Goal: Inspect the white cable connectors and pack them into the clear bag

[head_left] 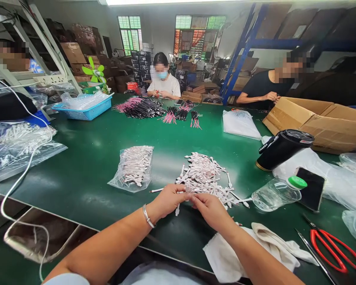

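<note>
My left hand (168, 200), with a silver bangle at the wrist, pinches a short white cable piece (177, 209) whose end hangs below the fingers. Fingertips of my right hand (210, 210) are closed against those of the left, at the same small piece; what exactly they grip is too small to make out. Just beyond both hands lies a loose pile of short white cable pieces (203, 172) with reddish ends. To the left of the pile, a clear plastic bag (136, 166) is filled with similar pieces.
On the right are a clear bottle (274, 194), black tumbler (284, 148), phone (310, 190), white cloth (225, 253), tweezers (314, 255) and red-handled scissors (329, 247). A blue basket (87, 111), black-and-pink wires (142, 107) and a cardboard box (320, 122) stand farther off. Co-workers sit around the green table (86, 166).
</note>
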The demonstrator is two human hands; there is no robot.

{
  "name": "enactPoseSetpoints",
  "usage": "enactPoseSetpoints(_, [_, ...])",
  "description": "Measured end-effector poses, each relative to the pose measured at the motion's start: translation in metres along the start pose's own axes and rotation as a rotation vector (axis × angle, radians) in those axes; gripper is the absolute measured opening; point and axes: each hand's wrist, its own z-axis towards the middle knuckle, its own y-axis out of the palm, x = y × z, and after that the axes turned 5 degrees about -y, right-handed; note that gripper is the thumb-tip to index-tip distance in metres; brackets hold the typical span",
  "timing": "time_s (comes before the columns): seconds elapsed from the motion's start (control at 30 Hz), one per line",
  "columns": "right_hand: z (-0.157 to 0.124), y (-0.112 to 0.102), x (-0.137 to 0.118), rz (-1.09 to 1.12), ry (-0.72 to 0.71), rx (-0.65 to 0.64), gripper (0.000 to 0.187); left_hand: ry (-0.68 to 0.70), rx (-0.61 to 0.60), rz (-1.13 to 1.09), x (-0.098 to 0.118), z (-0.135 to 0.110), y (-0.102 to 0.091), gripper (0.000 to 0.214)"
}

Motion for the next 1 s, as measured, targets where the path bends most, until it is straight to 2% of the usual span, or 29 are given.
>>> enactPoseSetpoints(0.1, [0.004, -0.006, -0.007, -0.030, -0.046, -0.044, 0.038, 0.041, 0.021, 0.017, 0.002, -0.002, 0.002, 0.028])
enactPoseSetpoints(0.2, [0.002, -0.020, -0.013, -0.050, -0.074, -0.074, 0.027, 0.101, 0.039, 0.042, 0.010, -0.008, 0.006, 0.026])
enactPoseSetpoints(0.27, [-0.001, -0.029, -0.014, -0.034, -0.064, -0.049, 0.020, 0.154, 0.018, 0.074, 0.016, -0.014, 0.009, 0.026])
enactPoseSetpoints(0.33, [-0.004, -0.033, -0.013, 0.092, -0.022, -0.001, 0.020, 0.169, 0.001, 0.120, 0.019, -0.019, 0.011, 0.027])
enactPoseSetpoints(0.47, [-0.008, -0.026, -0.007, 0.389, 0.107, 0.049, 0.028, 0.063, -0.025, 0.158, 0.013, -0.021, 0.011, 0.025])
enactPoseSetpoints(0.6, [-0.011, -0.011, -0.004, 0.504, 0.243, 0.003, 0.030, -0.027, -0.076, 0.220, 0.002, -0.018, 0.011, 0.020])
enactPoseSetpoints(0.83, [-0.010, -0.007, 0.009, 0.578, 0.254, -0.007, 0.038, -0.013, -0.130, 0.282, 0.000, -0.016, 0.012, 0.022])
enactPoseSetpoints(1.0, [-0.010, -0.005, 0.008, 0.579, 0.269, 0.042, 0.033, -0.044, -0.108, 0.189, -0.001, -0.012, 0.012, 0.024])
